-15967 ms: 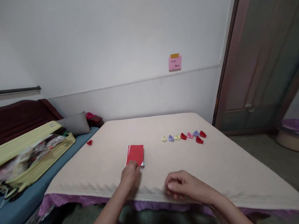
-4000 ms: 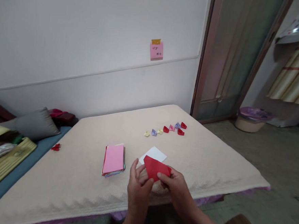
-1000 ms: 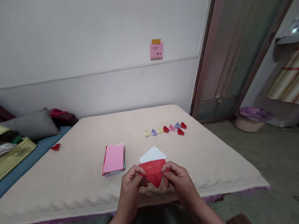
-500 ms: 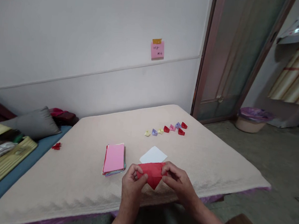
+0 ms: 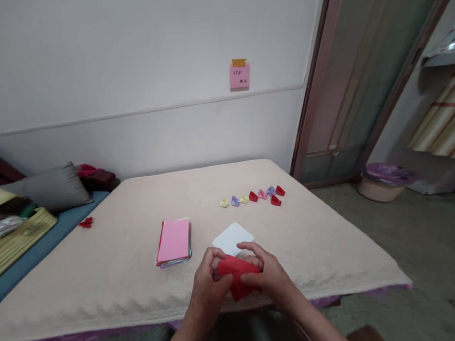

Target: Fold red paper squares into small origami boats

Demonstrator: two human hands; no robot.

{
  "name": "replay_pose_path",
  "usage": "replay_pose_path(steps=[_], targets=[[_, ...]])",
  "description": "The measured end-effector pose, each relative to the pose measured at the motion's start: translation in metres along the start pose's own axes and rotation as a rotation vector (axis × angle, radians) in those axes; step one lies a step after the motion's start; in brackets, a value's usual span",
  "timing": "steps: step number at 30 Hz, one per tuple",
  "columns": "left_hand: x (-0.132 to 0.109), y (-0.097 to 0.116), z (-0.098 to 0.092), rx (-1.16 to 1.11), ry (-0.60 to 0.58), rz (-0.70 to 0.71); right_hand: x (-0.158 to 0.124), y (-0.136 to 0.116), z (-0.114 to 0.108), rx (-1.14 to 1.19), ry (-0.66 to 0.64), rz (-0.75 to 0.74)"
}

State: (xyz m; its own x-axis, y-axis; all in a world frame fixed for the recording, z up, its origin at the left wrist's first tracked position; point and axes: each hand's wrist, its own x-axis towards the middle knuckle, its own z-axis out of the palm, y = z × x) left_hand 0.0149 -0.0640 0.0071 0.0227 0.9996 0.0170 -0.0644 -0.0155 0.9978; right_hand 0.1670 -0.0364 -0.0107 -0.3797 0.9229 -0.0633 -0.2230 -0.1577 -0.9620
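Note:
A folded piece of red paper (image 5: 238, 273) is held up between both hands near the front edge of the bed. My left hand (image 5: 211, 279) pinches its left side, the thumb in front and the fingers behind. On the other side, my right hand (image 5: 267, 271) has its thumb on the paper's face; its index finger is raised over the top edge. Just behind the hands lies a white sheet of paper (image 5: 231, 237), its near part covered by them. To the left is a stack of coloured paper (image 5: 173, 240) with a pink sheet on top.
Several small folded paper pieces, among them a red one (image 5: 253, 196), run in a row across the beige cover (image 5: 134, 283). Small red items (image 5: 86, 222) lie at the left edge. A grey pillow (image 5: 60, 187) is beyond, and a lined bin (image 5: 384, 182) stands on the floor.
The red paper has tilted and moved slightly down and right. My left hand has shifted right, and my right hand's fingers have lifted and spread along the paper's top edge.

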Motion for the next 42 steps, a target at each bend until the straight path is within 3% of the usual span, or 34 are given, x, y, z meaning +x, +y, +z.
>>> replay_pose_path(steps=[6,13,19,22,26,32,42], targets=[[0.006,-0.008,-0.004,-0.110,0.045,-0.034,-0.001,0.002,0.003,-0.046,-0.090,0.009],[0.004,-0.012,-0.006,-0.083,0.041,-0.024,-0.003,0.001,0.010,-0.037,-0.079,0.006],[0.001,-0.010,-0.001,0.000,0.243,0.071,-0.007,0.001,0.019,0.042,-0.047,-0.075],[-0.001,-0.011,-0.001,0.094,0.285,0.152,-0.010,0.000,0.025,0.025,-0.017,-0.149],[-0.002,-0.011,-0.002,0.180,0.311,0.231,-0.013,-0.002,0.028,-0.070,0.031,-0.200],[-0.001,-0.008,-0.001,0.162,0.316,0.225,-0.014,-0.002,0.028,-0.174,0.062,-0.236],[-0.003,-0.011,-0.005,0.342,0.320,0.256,-0.014,0.003,0.029,-0.277,0.062,-0.322]])
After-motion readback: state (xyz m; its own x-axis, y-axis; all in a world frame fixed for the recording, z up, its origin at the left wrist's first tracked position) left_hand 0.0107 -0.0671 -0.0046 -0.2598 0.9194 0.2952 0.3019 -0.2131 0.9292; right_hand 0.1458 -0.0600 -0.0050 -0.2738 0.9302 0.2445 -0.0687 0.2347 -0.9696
